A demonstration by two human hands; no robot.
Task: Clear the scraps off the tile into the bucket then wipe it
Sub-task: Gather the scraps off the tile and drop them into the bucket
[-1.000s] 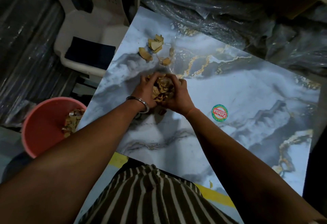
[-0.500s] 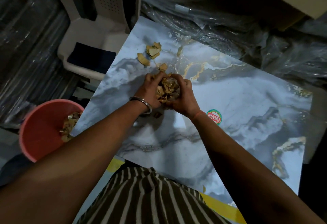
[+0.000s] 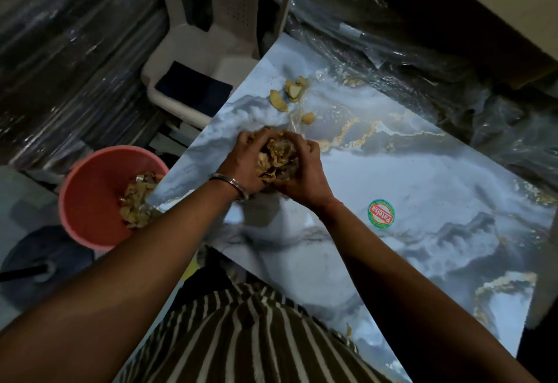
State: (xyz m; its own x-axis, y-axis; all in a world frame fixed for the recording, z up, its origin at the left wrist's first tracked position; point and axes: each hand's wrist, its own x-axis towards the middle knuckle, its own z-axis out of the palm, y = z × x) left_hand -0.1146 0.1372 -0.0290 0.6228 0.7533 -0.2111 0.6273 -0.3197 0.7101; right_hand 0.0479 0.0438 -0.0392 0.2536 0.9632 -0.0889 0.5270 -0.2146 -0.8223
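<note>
Dim light is falling across the marbled tile, which is lying flat like a counter among plastic-wrapped bundles, with a white chair behind it. I am seeing my left hand and right hand cupping one heap of scraps between them, fingers curled inward around the pile from both sides. Compared with a second ago, the heap is looking tighter and higher between my palms, and the dark crumbs that were lying under my wrists are no longer showing, so I am judging the gather nearly finished and the carry to the pink bucket coming next. That bucket is sitting just off the tile's left edge, already holding some peelings. Four or five loose pieces are lying apart near the far corner, beside a bit of clear film, so I am expecting at least one more pass before wiping. A round green sticker is sitting to the right of my right wrist, and a small fleck is resting near the near edge.
</note>
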